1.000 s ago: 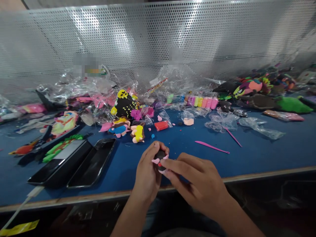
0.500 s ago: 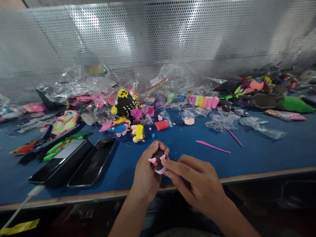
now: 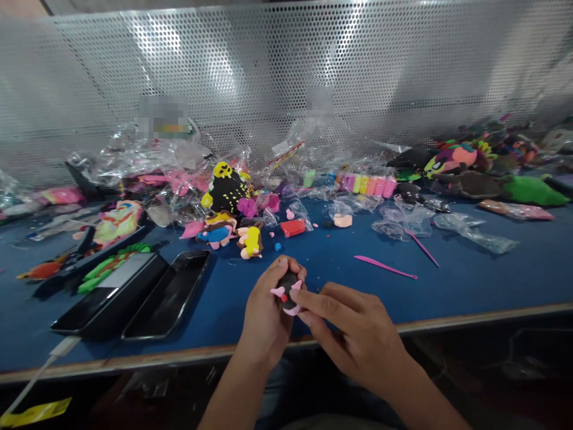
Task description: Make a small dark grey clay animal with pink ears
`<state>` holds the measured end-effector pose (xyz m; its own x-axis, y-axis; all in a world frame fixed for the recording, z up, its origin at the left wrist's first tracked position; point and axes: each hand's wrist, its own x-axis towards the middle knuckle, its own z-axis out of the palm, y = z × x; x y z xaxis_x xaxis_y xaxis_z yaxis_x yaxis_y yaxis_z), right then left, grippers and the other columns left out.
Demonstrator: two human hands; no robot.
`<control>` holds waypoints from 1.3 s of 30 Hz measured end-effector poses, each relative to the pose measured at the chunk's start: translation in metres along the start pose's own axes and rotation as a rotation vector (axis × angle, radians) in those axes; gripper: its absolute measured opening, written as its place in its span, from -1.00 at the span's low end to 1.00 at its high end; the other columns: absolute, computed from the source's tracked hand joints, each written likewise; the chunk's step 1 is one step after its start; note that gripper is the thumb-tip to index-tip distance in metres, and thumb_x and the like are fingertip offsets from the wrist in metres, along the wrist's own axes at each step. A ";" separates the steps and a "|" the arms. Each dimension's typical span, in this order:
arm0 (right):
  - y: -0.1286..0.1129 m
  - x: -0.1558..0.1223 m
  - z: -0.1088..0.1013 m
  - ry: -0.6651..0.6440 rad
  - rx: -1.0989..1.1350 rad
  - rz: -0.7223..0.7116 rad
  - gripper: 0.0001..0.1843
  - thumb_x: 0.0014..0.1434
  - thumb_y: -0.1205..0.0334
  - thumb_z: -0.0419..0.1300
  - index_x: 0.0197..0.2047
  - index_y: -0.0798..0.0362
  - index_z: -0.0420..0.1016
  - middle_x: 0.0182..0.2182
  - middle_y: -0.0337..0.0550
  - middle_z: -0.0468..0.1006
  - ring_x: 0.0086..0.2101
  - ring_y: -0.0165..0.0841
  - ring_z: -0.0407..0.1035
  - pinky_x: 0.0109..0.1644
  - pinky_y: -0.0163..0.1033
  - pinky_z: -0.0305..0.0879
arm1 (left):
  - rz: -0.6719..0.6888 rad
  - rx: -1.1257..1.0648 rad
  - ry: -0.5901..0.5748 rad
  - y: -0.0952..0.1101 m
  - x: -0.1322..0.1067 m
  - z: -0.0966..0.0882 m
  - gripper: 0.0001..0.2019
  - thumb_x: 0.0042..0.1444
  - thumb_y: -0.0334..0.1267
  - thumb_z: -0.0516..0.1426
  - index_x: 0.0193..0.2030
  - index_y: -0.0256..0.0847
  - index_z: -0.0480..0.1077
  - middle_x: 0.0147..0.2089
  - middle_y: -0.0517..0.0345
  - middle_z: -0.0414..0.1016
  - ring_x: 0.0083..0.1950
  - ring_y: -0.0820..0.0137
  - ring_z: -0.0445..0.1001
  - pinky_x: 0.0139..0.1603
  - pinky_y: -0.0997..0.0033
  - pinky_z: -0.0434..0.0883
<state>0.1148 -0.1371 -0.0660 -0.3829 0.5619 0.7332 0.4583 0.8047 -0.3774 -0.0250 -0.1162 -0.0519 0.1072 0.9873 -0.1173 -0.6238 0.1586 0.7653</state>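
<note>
Just over the table's front edge, my left hand is wrapped round a small dark modelling-clay figure. Pink clay pieces stick out on its left and right sides, another pink piece curves along the bottom, and a red dot sits between them. From the right, my right hand presses its index fingertip on the right pink piece, with the thumb against the lower edge of the figure. The figure's underside is hidden in my left palm. Beyond my hands lie a red clay pack and a small blue clay ball.
Pink modelling tools lie to the right on the blue table. A phone on a dark stand and a black tray are at left. Finished clay figures and plastic wrappers line the perforated metal panel.
The clay figure has shifted very slightly in my left hand. My right index finger stays on the right pink piece; nothing else has visibly moved.
</note>
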 end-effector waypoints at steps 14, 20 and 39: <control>0.004 -0.001 0.009 0.188 0.085 0.389 -0.60 0.18 0.25 0.26 0.09 -0.07 0.37 -0.28 -0.23 0.54 -0.44 -0.43 0.42 -0.38 -0.34 0.43 | 0.199 0.262 0.016 -0.013 -0.001 -0.004 -0.68 0.21 0.03 0.16 -0.21 -0.22 0.50 -0.25 0.12 0.50 -0.28 0.44 0.48 -0.26 0.50 0.45; 0.006 -0.001 -0.003 0.293 0.320 0.523 -0.69 0.18 0.23 0.26 0.01 -0.05 0.42 -0.36 -0.28 0.48 -0.45 -0.47 0.41 -0.42 -0.41 0.40 | 0.464 0.588 -0.163 -0.003 -0.012 -0.022 -0.66 0.20 -0.16 0.21 0.12 -0.02 0.41 0.20 0.03 0.39 0.03 0.31 0.49 0.01 0.36 0.46; -0.007 -0.002 -0.009 0.228 0.519 0.538 -0.61 0.16 0.24 0.28 0.06 -0.05 0.36 -0.28 -0.19 0.51 -0.42 -0.43 0.46 -0.42 -0.39 0.47 | 0.848 1.137 -0.131 0.020 -0.025 -0.013 -0.69 0.02 -0.38 0.32 -0.10 0.05 0.62 -0.10 0.09 0.64 -0.10 0.25 0.58 0.02 0.30 0.48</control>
<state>0.1192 -0.1450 -0.0599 -0.0144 0.8921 0.4515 0.0788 0.4512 -0.8889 -0.0501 -0.1380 -0.0422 0.1303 0.7601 0.6366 0.4097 -0.6259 0.6636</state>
